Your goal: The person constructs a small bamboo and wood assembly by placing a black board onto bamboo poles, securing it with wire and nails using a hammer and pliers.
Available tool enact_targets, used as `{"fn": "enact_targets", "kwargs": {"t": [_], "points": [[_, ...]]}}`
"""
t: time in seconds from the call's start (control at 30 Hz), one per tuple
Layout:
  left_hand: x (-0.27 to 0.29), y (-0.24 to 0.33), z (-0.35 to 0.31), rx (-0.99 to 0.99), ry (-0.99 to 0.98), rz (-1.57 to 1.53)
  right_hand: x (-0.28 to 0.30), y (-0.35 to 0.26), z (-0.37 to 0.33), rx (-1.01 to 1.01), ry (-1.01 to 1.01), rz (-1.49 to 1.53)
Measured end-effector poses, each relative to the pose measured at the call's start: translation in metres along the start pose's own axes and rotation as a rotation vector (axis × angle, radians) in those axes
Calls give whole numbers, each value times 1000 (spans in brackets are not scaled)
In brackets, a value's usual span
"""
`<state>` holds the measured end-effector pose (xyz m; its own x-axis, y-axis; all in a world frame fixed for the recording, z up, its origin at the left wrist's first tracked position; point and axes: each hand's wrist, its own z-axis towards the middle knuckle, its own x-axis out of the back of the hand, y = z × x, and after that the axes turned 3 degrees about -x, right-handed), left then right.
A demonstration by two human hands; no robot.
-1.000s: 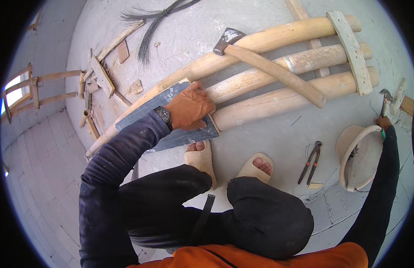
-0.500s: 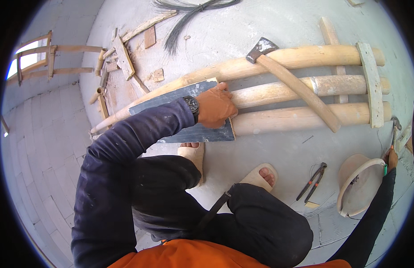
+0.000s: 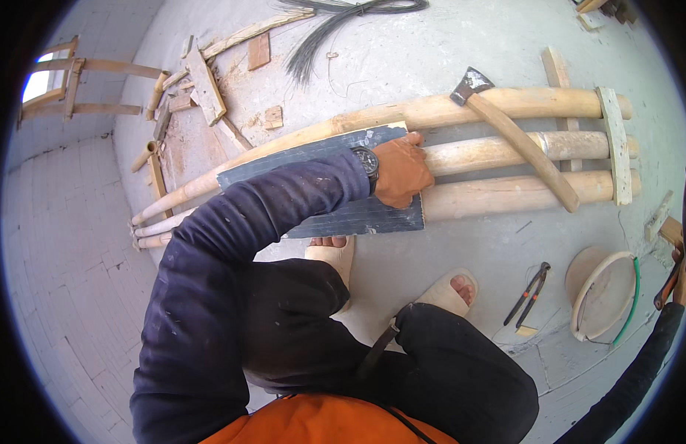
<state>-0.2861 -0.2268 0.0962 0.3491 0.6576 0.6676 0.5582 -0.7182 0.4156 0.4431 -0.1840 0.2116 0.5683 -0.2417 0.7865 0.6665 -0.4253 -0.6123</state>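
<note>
The person's left hand (image 3: 403,170) grips the right end of a dark blue-grey board (image 3: 313,155), which lies across the tops of three pale poles (image 3: 491,153), its long axis running left to right along them with the right end angled slightly away from the body. At the right rim of the view, the right hand (image 3: 683,287) is closed around a dark-and-orange handle (image 3: 664,290). Near it on the floor stands a pale bucket (image 3: 584,275), its contents too dim to make out.
</note>
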Motion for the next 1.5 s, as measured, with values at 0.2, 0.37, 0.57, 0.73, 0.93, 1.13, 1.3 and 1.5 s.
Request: {"fn": "enact_targets", "kwargs": {"t": [0.2,0.37,0.57,0.73,0.93,1.13,1.3,1.5], "points": [[-1,-3,0,-61,38,53,-121,-207,-267,-147,-422,569],[-3,-8,1,-73,47,72,-234,-245,-409,-564,-685,618],[-25,-17,-3,-154,340,151,-329,-266,-486,-727,-503,706],[-35,-16,0,-155,516,114,-363,-272,-530,-623,-402,602],[-42,-21,2,-202,702,37,-349,-288,-530,-634,-514,442],[-41,-23,-8,-248,694,5,-314,-309,-489,-818,-733,396],[-12,-29,-52,-148,809,-146,-310,-304,-472,-840,-869,415],[5,29,-172,23,733,-499,-316,-309,-472,-915,-867,425]]}}
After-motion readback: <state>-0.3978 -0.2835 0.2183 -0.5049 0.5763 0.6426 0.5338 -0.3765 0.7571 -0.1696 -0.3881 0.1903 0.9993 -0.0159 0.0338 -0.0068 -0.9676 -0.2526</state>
